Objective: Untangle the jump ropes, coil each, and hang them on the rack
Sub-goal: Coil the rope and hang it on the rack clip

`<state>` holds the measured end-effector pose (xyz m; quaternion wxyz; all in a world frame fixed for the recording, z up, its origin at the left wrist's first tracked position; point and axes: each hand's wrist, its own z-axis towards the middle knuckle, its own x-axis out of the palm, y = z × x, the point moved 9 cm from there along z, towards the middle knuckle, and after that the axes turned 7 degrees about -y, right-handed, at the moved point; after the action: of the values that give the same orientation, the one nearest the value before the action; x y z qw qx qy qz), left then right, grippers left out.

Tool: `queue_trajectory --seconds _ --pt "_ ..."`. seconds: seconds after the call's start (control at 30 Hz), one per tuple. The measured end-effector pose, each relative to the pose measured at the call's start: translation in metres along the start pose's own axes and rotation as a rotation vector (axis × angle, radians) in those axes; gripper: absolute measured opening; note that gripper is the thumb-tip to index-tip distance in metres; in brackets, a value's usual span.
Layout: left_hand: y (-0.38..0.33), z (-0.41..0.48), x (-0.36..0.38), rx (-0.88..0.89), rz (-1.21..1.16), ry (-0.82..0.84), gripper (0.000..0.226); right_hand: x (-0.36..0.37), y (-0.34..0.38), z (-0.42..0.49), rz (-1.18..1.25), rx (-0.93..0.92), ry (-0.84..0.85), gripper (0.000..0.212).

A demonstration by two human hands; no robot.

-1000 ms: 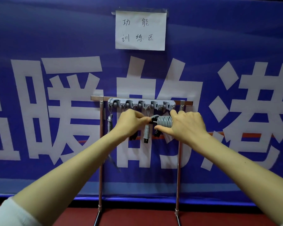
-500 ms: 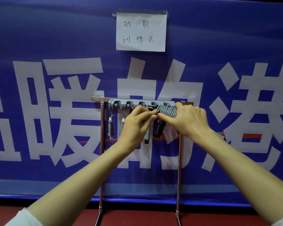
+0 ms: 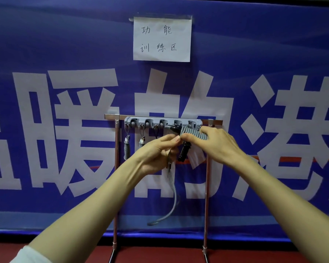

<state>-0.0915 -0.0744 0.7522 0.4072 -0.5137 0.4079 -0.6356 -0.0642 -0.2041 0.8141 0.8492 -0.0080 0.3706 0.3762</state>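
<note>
- A metal rack (image 3: 116, 168) stood at the centre of the frame, against a blue banner (image 3: 65, 44) printed with large white characters.
- A grey hook strip (image 3: 154, 119) ran along the rack's top bar.
- The right hand (image 3: 216, 144), just right of centre, was wrapped around a coiled jump rope (image 3: 193, 132). It held this grey bundle sideways, right below the right end of the hook strip.
- The left hand (image 3: 157, 151), just left of centre, had its fingers curled and its fingertips pinching at the left end of that coil, touching the right thumb.
- A black handle (image 3: 183, 152) hung down below the point where the two hands met.
- A loose grey rope tail (image 3: 174, 202), blurred, dangled from under the left hand towards the lower centre of the frame.
- Two smaller grey coils, the first hung rope (image 3: 126, 149) and the second hung rope (image 3: 141, 142), dangled from hooks at the strip's left end.
- A white paper sign (image 3: 161, 38) with handwritten characters was taped to the banner at upper centre.
- Red floor (image 3: 160, 257) showed along the bottom edge.
</note>
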Motion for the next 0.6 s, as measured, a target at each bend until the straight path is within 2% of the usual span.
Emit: queue_trajectory --seconds 0.1,0.27,0.4,0.47,0.53,0.6 --pt "-0.01 -0.003 -0.003 0.106 0.188 -0.036 0.023 0.002 -0.002 -0.001 0.022 0.023 0.056 0.08" --pt "-0.021 -0.004 -0.008 0.222 0.282 -0.124 0.012 0.021 0.002 -0.007 0.249 0.085 0.214 0.07" --pt "-0.009 -0.005 -0.002 0.138 0.235 -0.013 0.017 0.044 0.006 -0.025 0.605 0.2 0.52 0.052" --pt "-0.01 -0.005 0.003 0.122 0.195 0.036 0.025 0.055 0.005 -0.035 0.736 0.275 0.642 0.052" --pt "-0.015 -0.004 0.002 0.14 0.198 0.02 0.029 0.061 0.004 -0.04 0.813 0.352 0.737 0.057" --pt "-0.017 -0.004 -0.003 0.159 0.212 -0.026 0.023 0.061 0.007 -0.041 0.866 0.379 0.787 0.056"
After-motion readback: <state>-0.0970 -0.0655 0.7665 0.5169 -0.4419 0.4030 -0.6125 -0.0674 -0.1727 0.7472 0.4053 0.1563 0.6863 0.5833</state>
